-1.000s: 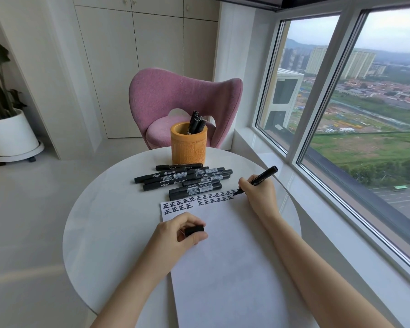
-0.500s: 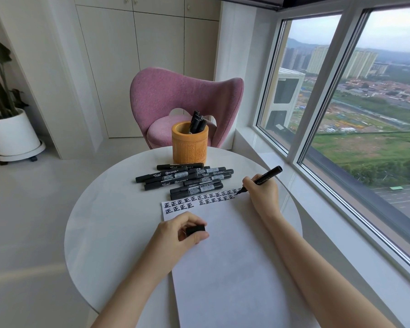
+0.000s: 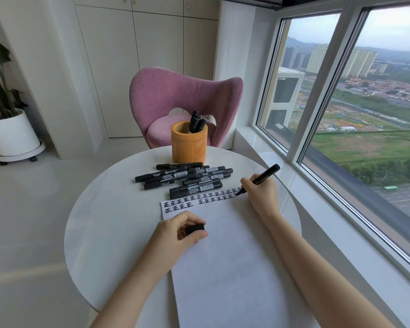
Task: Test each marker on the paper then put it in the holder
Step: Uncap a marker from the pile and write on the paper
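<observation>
right hand [image 3: 262,195] grips an uncapped marker [image 3: 265,175], tip down on the paper [image 3: 223,268] at its far right corner, at the end of the rows of black characters [image 3: 211,197]. left hand [image 3: 178,233] rests on the paper's left edge, fingers curled round the black cap [image 3: 194,228]. just beyond the paper's far edge, a heap of capped markers [image 3: 185,177] lies on the round white tabletop [image 3: 109,221]. further beyond the paper stands the wooden holder [image 3: 189,147], a few tested markers [image 3: 195,120] leaning inside.

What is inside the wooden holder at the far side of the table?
A few black markers stand inside the wooden holder, their tops leaning over the rim. Its wall hides their lower parts, so their exact number is unclear.
</observation>
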A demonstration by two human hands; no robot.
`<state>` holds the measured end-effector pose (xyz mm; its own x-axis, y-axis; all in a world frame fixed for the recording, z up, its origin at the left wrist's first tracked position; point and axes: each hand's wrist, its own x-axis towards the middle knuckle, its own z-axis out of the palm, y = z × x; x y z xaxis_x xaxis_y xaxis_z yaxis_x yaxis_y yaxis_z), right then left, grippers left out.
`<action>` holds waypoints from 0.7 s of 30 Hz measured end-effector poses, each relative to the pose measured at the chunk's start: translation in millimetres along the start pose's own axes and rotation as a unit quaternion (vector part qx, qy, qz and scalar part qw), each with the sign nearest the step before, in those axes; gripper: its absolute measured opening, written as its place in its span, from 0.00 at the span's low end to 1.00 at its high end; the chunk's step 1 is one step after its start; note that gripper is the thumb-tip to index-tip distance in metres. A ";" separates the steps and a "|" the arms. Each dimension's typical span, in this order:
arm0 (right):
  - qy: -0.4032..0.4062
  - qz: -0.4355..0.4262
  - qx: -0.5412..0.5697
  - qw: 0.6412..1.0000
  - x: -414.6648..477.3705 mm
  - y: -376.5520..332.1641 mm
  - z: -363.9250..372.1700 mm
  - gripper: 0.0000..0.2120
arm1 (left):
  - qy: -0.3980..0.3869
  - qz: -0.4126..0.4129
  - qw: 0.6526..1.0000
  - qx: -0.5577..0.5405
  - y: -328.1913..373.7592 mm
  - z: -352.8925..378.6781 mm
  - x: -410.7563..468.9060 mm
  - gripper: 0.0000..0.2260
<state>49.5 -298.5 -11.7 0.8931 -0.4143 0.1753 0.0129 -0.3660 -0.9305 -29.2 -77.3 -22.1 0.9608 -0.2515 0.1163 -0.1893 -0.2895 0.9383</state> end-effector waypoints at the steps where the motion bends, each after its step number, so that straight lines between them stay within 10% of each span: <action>1: 0.000 -0.001 0.000 1.000 -0.2 -0.1 -0.1 0.08 | 0.000 0.000 1.000 0.000 0.0 0.0 -0.1 0.07; 21: 0.006 0.005 0.014 1.000 0.6 1.3 0.7 0.07 | 0.002 -0.003 1.000 0.003 -0.2 0.3 0.1 0.07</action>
<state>50.3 -298.6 -13.1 0.8875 -0.4284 0.1698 0.0167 -0.3384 -0.9408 -29.2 -77.5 -22.4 0.9631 -0.2451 0.1113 -0.1838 -0.2971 0.9370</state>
